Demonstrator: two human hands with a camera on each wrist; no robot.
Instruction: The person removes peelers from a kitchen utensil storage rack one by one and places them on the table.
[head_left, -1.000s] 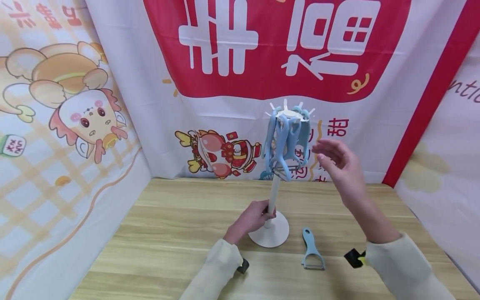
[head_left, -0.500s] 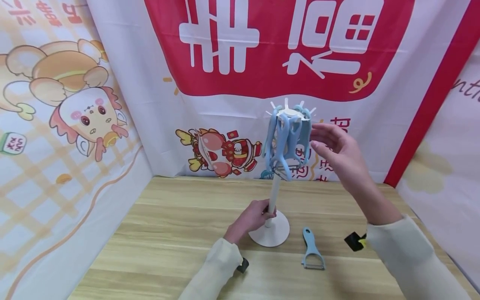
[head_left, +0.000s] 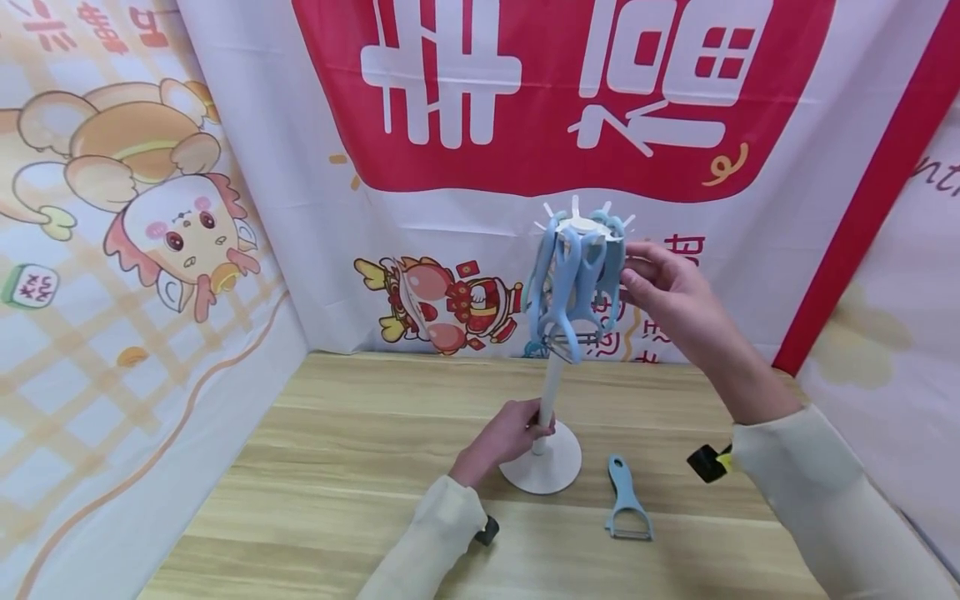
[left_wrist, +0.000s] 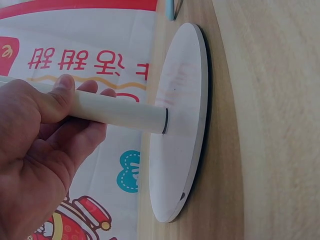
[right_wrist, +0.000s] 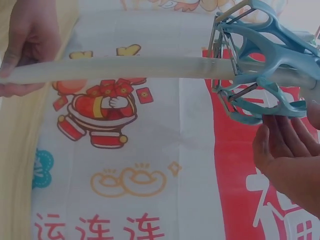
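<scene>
My left hand (head_left: 513, 433) grips the white post (left_wrist: 122, 112) of a stand just above its round white base (head_left: 551, 471). Several light-blue peelers (head_left: 573, 283) hang around the stand's top, below white prongs, with their blades pointing down. At the right side of that ring, my right hand (head_left: 671, 287) has its thumb and fingers on one peeler (right_wrist: 275, 105). The right wrist view shows the fingertips behind this peeler's edge and the thumb by its handle, partly cut off by the frame. Another light-blue peeler (head_left: 626, 500) lies on the table, right of the base.
The wood-grain table (head_left: 360, 483) meets a hanging cloth (head_left: 420, 217) with red and white print at the back. A patterned cloth (head_left: 150, 333) borders the left side, and a pale cloth (head_left: 877, 317) stands at the right.
My right hand has risen and moved left from beside the stand to the hanging peelers, its fingers now on one of them. The left hand keeps its hold on the post.
</scene>
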